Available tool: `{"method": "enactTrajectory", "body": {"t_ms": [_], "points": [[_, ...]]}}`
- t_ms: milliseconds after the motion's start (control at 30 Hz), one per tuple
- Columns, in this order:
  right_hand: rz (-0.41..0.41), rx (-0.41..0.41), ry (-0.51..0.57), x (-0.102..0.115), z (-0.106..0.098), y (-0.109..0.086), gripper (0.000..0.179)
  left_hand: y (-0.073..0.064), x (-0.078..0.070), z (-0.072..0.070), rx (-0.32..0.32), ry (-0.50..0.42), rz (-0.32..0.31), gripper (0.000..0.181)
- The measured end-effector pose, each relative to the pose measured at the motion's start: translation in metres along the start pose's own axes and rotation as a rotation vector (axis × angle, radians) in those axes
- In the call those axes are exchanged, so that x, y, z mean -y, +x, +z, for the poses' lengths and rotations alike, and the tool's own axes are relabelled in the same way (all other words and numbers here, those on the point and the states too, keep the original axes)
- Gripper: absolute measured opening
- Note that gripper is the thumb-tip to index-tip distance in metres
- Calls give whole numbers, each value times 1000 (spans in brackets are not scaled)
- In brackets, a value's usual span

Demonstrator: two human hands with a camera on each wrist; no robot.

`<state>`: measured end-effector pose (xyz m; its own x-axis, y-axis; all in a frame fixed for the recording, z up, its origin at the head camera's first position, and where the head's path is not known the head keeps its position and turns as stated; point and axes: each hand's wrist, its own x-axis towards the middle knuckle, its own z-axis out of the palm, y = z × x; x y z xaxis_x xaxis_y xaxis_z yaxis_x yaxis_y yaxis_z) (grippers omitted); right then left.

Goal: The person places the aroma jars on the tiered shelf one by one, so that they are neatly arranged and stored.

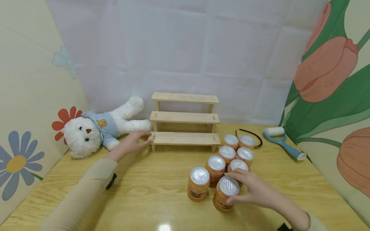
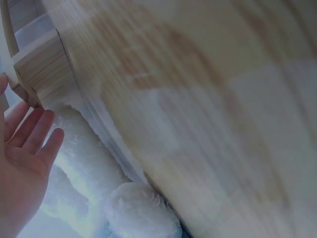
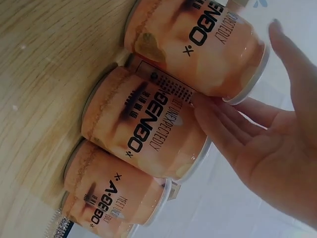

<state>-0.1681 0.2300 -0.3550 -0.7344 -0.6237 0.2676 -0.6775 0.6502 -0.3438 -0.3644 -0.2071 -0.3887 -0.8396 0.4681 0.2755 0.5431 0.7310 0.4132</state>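
A three-tier wooden stand (image 1: 185, 138) is on the table. My left hand (image 1: 132, 145) is at the left end of its lowest board; in the left wrist view, the fairly straight fingers (image 2: 37, 131) reach the board's corner. Several orange cans (image 1: 216, 163) with silvery lids are grouped to the right. Around the front can (image 1: 224, 195) is my right hand (image 1: 254, 189), thumb on the near side and fingers behind. In the right wrist view, those fingers (image 3: 223, 124) extend between this can and its neighbour, while the thumb appears slightly apart from the can.
A white plush toy (image 1: 107, 126) in a blue shirt lies left of the stand. Behind the cans is a black headband (image 1: 257, 136), with a blue-handled lint roller (image 1: 284, 144) to its right. A pale cloth (image 1: 173, 48) hangs at the back.
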Motion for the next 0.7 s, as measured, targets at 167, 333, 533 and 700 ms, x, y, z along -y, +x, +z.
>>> {"method": "enactTrajectory", "body": {"t_ms": [167,333,533,700], "points": [[23,42,-5,3,-1,-2,73,1,0,1,-1,-13,-4,47],[85,24,9,5,3,-1,75,1,-1,2,17,-81,-40,52],[155,50,26,10,4,-1,84,1,-3,4,47,-168,-67,57],[180,51,60,13,8,2,82,-2,0,3,48,-167,-72,60]]}}
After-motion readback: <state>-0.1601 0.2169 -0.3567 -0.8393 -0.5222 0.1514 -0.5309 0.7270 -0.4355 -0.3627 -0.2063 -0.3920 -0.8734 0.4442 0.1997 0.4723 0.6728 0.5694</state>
